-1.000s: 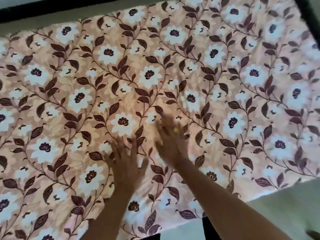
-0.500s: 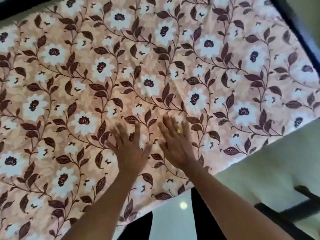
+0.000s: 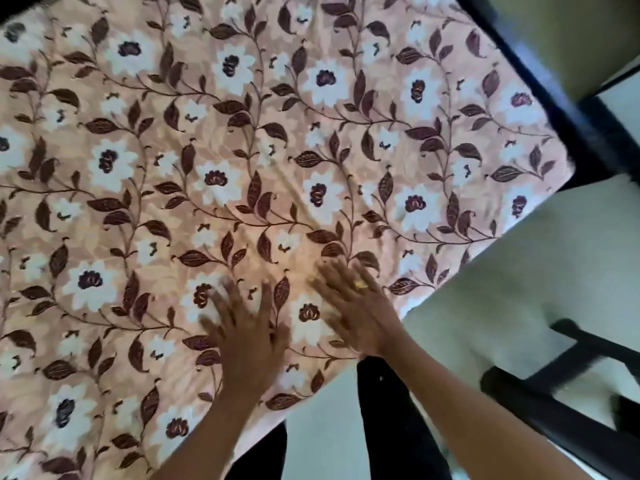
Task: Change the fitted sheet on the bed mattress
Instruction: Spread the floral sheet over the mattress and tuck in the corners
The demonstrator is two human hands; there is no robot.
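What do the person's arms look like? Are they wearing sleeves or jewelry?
The left arm and right arm are bare to the picture's edge: no sleeves, watch or bracelets show. The left grip wears nothing, no glove or ring. The right grip has one yellow, gold-looking ring on a finger. Both are slightly blurred.

Peach sheet (image 3: 242, 150), white flowers, maroon leaves

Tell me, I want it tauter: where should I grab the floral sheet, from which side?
Take the floral sheet by its near edge, coming from the floor side beside the right hand. The top lies flat under it and the left hand, with little to pinch; that border seems to turn down.
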